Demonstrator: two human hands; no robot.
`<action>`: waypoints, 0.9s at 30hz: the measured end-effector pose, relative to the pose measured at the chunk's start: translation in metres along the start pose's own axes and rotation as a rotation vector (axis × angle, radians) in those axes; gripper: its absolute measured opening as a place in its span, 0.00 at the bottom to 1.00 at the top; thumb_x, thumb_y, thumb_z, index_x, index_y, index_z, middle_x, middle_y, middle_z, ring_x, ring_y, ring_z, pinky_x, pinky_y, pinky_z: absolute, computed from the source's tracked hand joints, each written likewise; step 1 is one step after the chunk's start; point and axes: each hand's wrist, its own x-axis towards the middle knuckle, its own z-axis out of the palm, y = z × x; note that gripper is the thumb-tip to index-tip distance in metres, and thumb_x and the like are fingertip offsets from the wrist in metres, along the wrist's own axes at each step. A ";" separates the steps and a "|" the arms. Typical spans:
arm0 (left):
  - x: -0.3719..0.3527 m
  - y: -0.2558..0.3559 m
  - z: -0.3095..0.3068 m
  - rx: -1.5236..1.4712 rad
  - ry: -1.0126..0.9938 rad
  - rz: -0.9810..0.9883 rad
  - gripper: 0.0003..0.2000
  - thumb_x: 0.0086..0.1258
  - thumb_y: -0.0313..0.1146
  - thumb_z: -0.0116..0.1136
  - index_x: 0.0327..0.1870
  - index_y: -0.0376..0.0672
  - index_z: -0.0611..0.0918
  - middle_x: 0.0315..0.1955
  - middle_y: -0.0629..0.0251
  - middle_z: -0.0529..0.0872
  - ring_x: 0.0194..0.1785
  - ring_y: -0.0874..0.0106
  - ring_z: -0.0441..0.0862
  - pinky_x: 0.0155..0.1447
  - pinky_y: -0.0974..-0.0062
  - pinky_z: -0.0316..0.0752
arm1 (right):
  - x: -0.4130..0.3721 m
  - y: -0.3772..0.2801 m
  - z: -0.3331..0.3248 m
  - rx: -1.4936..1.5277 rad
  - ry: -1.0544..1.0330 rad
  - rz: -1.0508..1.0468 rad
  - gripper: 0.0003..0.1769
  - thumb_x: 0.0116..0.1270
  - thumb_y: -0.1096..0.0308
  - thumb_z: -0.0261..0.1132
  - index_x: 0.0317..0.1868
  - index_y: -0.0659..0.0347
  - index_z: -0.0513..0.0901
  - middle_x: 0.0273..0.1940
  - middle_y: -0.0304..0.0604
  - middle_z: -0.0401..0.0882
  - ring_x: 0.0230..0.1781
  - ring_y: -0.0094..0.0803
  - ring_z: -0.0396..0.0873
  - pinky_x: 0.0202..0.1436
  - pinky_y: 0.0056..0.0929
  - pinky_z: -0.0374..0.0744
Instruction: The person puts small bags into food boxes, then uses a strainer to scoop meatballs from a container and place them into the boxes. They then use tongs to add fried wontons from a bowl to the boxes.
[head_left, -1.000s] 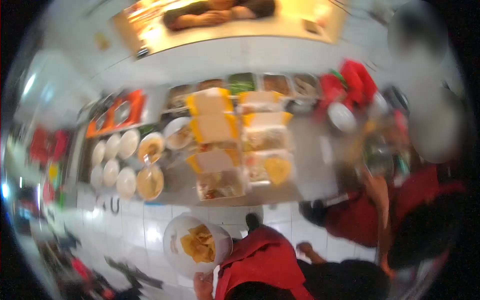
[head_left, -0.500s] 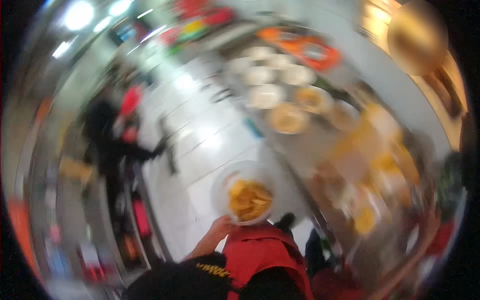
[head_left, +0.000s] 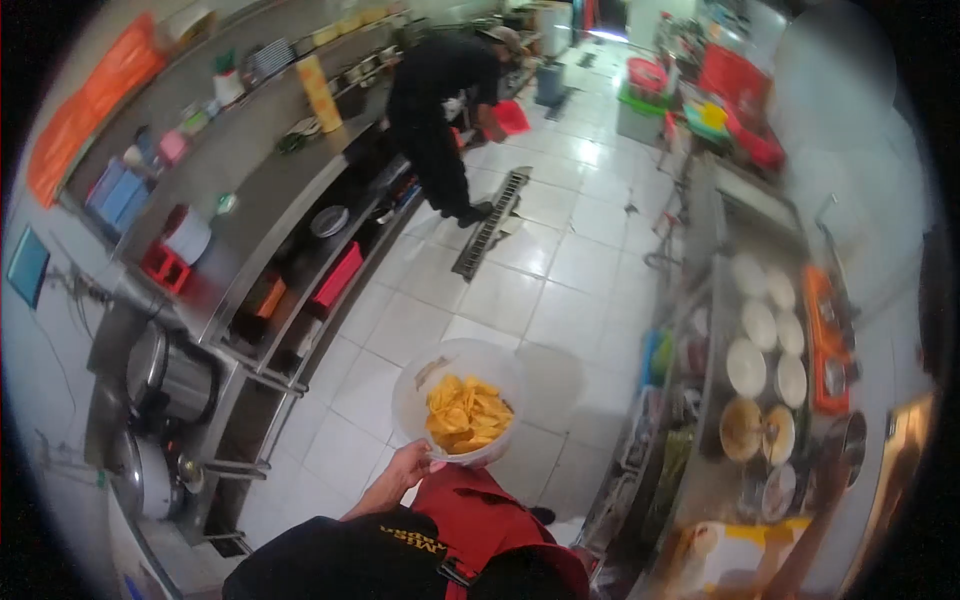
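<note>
My left hand (head_left: pixel 412 468) grips the rim of a translucent white bucket (head_left: pixel 402 385) in front of my red apron. Yellow-orange chips (head_left: pixel 466 412) lie inside the bucket. At the lower right, an arm that looks like mine stretches over the counter, and my right hand (head_left: pixel 833 478) is blurred near the stacked bowls. Its fingers are not clear, and I cannot make out whether it holds anything. Close to it are two bowls with brown and yellow contents (head_left: pixel 741 428) and a yellow-and-white package (head_left: pixel 735 555).
A co-worker in black (head_left: pixel 435 95) bends over the left counter, holding something red. A metal drain grate (head_left: pixel 490 225) lies on the tiled floor. Large pots (head_left: pixel 175 375) stand at left. White bowls (head_left: pixel 747 367) line the right counter. Red and green tubs (head_left: pixel 645 85) stand farther back.
The view has swung to the right and become sharper, so the aisle is now upright ahead and the bowls sit farther right. The bucket of chips is still in my left hand.
</note>
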 end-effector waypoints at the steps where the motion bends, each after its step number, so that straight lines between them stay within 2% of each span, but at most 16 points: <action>1: 0.009 0.008 -0.014 -0.035 0.002 0.012 0.11 0.65 0.26 0.53 0.47 0.35 0.76 0.46 0.51 0.80 0.49 0.55 0.82 0.50 0.57 0.86 | 0.017 -0.026 0.003 0.000 -0.103 -0.062 0.06 0.63 0.64 0.58 0.36 0.57 0.77 0.26 0.42 0.78 0.18 0.31 0.74 0.18 0.29 0.72; 2: 0.018 0.015 -0.028 -0.082 0.014 0.008 0.10 0.65 0.26 0.53 0.46 0.34 0.76 0.46 0.51 0.80 0.48 0.55 0.82 0.48 0.57 0.87 | 0.034 -0.055 0.017 -0.008 -0.149 0.044 0.09 0.63 0.63 0.59 0.39 0.59 0.78 0.28 0.43 0.79 0.20 0.31 0.75 0.19 0.28 0.73; 3: 0.024 0.027 -0.044 -0.129 0.022 -0.003 0.09 0.66 0.26 0.53 0.45 0.34 0.76 0.45 0.52 0.80 0.47 0.55 0.82 0.47 0.57 0.87 | 0.025 -0.079 0.038 -0.036 -0.151 0.021 0.09 0.63 0.63 0.59 0.39 0.59 0.78 0.28 0.43 0.79 0.20 0.31 0.75 0.19 0.28 0.73; 6: 0.042 0.065 -0.091 -0.283 0.032 0.048 0.11 0.63 0.25 0.56 0.45 0.32 0.76 0.40 0.53 0.80 0.44 0.57 0.83 0.46 0.59 0.88 | -0.018 -0.145 0.107 -0.287 -0.337 -0.446 0.12 0.64 0.61 0.58 0.43 0.59 0.79 0.29 0.43 0.80 0.20 0.31 0.75 0.20 0.30 0.74; 7: 0.047 0.076 -0.101 -0.264 0.171 0.052 0.12 0.62 0.25 0.57 0.45 0.31 0.75 0.36 0.54 0.78 0.39 0.58 0.83 0.44 0.60 0.88 | -0.031 -0.156 0.118 -0.372 -0.392 -0.585 0.13 0.64 0.60 0.58 0.44 0.58 0.79 0.29 0.43 0.80 0.20 0.31 0.75 0.20 0.30 0.75; 8: 0.048 0.083 -0.107 -0.282 0.176 0.044 0.12 0.62 0.25 0.57 0.45 0.31 0.75 0.36 0.54 0.78 0.39 0.58 0.83 0.44 0.60 0.88 | -0.023 -0.149 0.119 -0.393 -0.393 -0.585 0.13 0.64 0.60 0.58 0.44 0.58 0.79 0.29 0.43 0.80 0.20 0.31 0.75 0.20 0.30 0.75; 10: 0.054 0.114 -0.113 -0.298 0.199 0.094 0.12 0.61 0.24 0.57 0.44 0.32 0.74 0.35 0.55 0.77 0.33 0.60 0.83 0.39 0.59 0.89 | 0.013 -0.134 0.135 -0.659 -0.361 -0.398 0.12 0.67 0.62 0.57 0.46 0.56 0.79 0.31 0.44 0.80 0.19 0.31 0.75 0.21 0.30 0.75; 15: 0.078 0.192 -0.114 -0.291 0.410 0.236 0.12 0.61 0.23 0.57 0.44 0.31 0.73 0.33 0.54 0.77 0.31 0.58 0.84 0.34 0.57 0.88 | -0.050 -0.212 0.215 -0.926 -0.355 -0.320 0.10 0.66 0.61 0.58 0.41 0.56 0.81 0.30 0.44 0.81 0.22 0.33 0.77 0.23 0.34 0.76; 17: 0.098 0.220 -0.110 -0.296 0.513 0.254 0.11 0.62 0.24 0.58 0.42 0.30 0.74 0.31 0.51 0.79 0.32 0.56 0.85 0.31 0.59 0.88 | -0.045 -0.244 0.238 -1.008 -0.353 -0.311 0.10 0.66 0.61 0.58 0.39 0.55 0.81 0.29 0.45 0.81 0.23 0.34 0.77 0.24 0.36 0.76; 19: 0.101 0.262 -0.094 -0.293 0.521 0.247 0.10 0.62 0.24 0.57 0.42 0.30 0.74 0.32 0.49 0.80 0.31 0.57 0.85 0.31 0.59 0.87 | -0.031 -0.281 0.267 -1.088 -0.347 -0.299 0.09 0.65 0.60 0.59 0.37 0.55 0.82 0.29 0.45 0.81 0.24 0.35 0.78 0.25 0.38 0.77; 20: 0.101 0.292 -0.109 -0.293 0.509 0.235 0.10 0.63 0.25 0.57 0.42 0.29 0.75 0.33 0.47 0.81 0.31 0.57 0.85 0.31 0.59 0.86 | -0.033 -0.298 0.286 -1.138 -0.338 -0.296 0.09 0.65 0.60 0.59 0.36 0.55 0.82 0.28 0.45 0.82 0.25 0.35 0.79 0.25 0.39 0.77; 22: 0.117 0.313 -0.114 -0.364 0.514 0.292 0.11 0.63 0.26 0.56 0.42 0.29 0.76 0.34 0.47 0.83 0.31 0.58 0.85 0.31 0.60 0.85 | -0.008 -0.345 0.314 -1.254 -0.342 -0.316 0.10 0.65 0.60 0.59 0.33 0.54 0.83 0.28 0.45 0.82 0.26 0.36 0.79 0.26 0.40 0.77; 24: 0.131 0.349 -0.102 -0.444 0.509 0.361 0.11 0.63 0.28 0.56 0.43 0.29 0.77 0.35 0.47 0.84 0.31 0.59 0.85 0.32 0.61 0.84 | 0.021 -0.409 0.358 -1.408 -0.354 -0.393 0.10 0.64 0.60 0.60 0.31 0.54 0.84 0.27 0.45 0.82 0.27 0.37 0.80 0.27 0.42 0.77; 25: 0.119 0.374 -0.090 -0.458 0.540 0.375 0.12 0.63 0.28 0.54 0.44 0.32 0.78 0.36 0.52 0.84 0.34 0.62 0.84 0.36 0.62 0.83 | 0.040 -0.445 0.387 -1.525 -0.374 -0.475 0.10 0.64 0.60 0.60 0.30 0.54 0.84 0.27 0.45 0.82 0.28 0.38 0.81 0.28 0.43 0.77; 26: 0.108 0.396 -0.079 -0.475 0.569 0.392 0.12 0.62 0.29 0.52 0.45 0.35 0.78 0.37 0.57 0.85 0.36 0.66 0.84 0.39 0.64 0.82 | 0.062 -0.485 0.424 -1.683 -0.393 -0.622 0.11 0.64 0.60 0.60 0.29 0.54 0.84 0.27 0.45 0.82 0.28 0.38 0.81 0.28 0.44 0.78; 27: 0.098 0.426 -0.084 -0.484 0.573 0.396 0.12 0.62 0.29 0.52 0.45 0.35 0.78 0.37 0.57 0.85 0.36 0.66 0.84 0.39 0.64 0.82 | 0.078 -0.527 0.479 -1.853 -0.403 -0.817 0.11 0.64 0.59 0.61 0.28 0.54 0.85 0.27 0.45 0.82 0.29 0.39 0.81 0.29 0.45 0.78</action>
